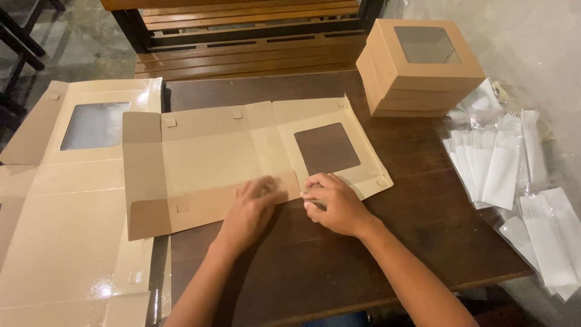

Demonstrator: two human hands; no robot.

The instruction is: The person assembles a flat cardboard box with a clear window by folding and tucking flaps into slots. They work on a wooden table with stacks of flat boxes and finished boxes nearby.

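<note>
A flat, unfolded cardboard box blank with a square clear window lies on the dark wooden table. Its near long flap is folded up, brown side showing. My left hand presses flat on that folded flap near its right end. My right hand pinches the flap's corner at the lower edge of the window panel, fingers curled on the cardboard.
A stack of flat box blanks lies at the left, overhanging the table. Folded brown window boxes are stacked at the back right. Wrapped plastic cutlery packs lie at the right edge. A wooden bench stands behind the table.
</note>
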